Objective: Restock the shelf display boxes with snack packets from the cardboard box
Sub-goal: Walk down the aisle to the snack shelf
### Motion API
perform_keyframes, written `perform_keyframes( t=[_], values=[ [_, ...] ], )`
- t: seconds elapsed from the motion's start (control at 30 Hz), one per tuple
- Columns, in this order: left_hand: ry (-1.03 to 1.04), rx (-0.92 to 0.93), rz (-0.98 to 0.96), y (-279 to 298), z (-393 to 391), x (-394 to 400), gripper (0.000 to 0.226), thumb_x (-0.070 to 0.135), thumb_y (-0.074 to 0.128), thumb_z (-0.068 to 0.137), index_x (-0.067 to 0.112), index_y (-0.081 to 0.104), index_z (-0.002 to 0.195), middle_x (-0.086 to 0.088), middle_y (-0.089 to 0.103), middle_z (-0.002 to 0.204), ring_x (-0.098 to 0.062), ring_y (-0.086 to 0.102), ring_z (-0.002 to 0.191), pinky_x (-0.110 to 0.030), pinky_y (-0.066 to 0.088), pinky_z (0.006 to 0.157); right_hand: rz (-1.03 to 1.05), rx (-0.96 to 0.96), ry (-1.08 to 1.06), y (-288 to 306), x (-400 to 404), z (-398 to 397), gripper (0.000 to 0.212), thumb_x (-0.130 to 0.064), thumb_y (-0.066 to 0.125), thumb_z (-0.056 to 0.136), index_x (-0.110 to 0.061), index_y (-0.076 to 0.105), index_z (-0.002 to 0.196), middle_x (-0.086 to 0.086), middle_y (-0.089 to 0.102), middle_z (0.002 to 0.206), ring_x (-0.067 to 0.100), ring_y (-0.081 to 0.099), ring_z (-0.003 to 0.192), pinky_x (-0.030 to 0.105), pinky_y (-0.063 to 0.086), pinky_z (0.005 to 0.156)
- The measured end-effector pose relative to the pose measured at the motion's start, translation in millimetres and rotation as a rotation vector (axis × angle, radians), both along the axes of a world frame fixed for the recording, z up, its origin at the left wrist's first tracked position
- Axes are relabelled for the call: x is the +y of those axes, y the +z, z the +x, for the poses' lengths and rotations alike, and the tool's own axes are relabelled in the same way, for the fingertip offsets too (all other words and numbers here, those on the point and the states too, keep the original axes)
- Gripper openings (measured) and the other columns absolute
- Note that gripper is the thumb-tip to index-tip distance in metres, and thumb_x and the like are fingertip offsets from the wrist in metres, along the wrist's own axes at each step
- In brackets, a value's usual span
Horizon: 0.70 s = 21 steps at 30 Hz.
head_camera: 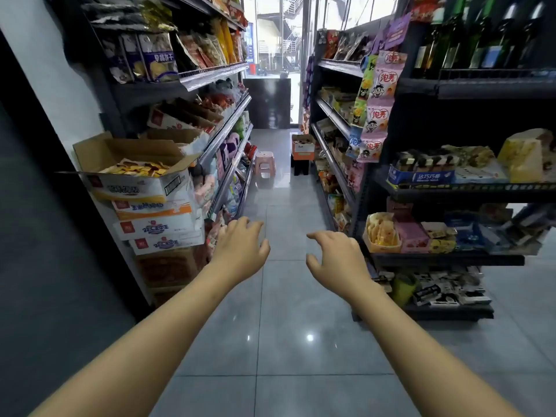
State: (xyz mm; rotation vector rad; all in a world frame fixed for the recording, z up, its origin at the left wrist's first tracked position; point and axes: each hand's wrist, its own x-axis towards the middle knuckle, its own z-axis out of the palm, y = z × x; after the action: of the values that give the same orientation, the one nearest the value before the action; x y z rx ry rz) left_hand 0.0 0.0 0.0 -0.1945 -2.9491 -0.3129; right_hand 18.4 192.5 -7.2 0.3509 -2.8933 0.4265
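An open cardboard box point(141, 183) full of yellow snack packets point(137, 169) sits on top of a stack of closed cartons at the left. Behind it, shelf display boxes point(177, 121) stand on the left shelves. My left hand point(240, 248) hovers over the aisle floor to the right of the carton stack, fingers loosely bent and holding nothing. My right hand point(335, 254) reaches forward beside it, also empty, with fingers spread and relaxed. Both hands are apart from the box.
A narrow tiled aisle point(279, 326) runs between two dark shelf units. On the right shelves stand small display boxes point(412, 234) of snacks. A pink stool point(264, 167) and an orange box on a dark stool point(302, 152) stand farther down the aisle.
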Motion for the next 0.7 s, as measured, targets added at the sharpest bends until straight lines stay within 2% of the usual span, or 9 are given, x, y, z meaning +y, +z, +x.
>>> perform_keyframes(
  t=[0.4, 0.7],
  values=[
    [-0.021, -0.09, -0.044, -20, -124, -27, 0.049, 0.035, 0.041, 0.098, 0.016, 0.04, 0.144, -0.009, 0.045, 0.139, -0.029, 0.039, 0.129, -0.038, 0.027, 0.108, -0.01, -0.024, -0.053, -18, -27, -113, 0.044, -0.034, 0.046, 0.096, -0.024, 0.045, 0.139, -0.008, 0.054, 0.134, 0.013, 0.045, 0.125, 0.031, 0.028, 0.103],
    [-0.028, -0.1, -0.018, -35, -251, -13, 0.048, 0.033, 0.043, 0.098, 0.015, 0.042, 0.143, -0.009, 0.047, 0.139, -0.028, 0.041, 0.129, -0.037, 0.029, 0.106, -0.034, -0.046, -0.044, -31, -20, -248, 0.043, -0.033, 0.046, 0.096, -0.024, 0.046, 0.138, -0.009, 0.054, 0.134, 0.012, 0.045, 0.125, 0.031, 0.025, 0.106]
  ],
)
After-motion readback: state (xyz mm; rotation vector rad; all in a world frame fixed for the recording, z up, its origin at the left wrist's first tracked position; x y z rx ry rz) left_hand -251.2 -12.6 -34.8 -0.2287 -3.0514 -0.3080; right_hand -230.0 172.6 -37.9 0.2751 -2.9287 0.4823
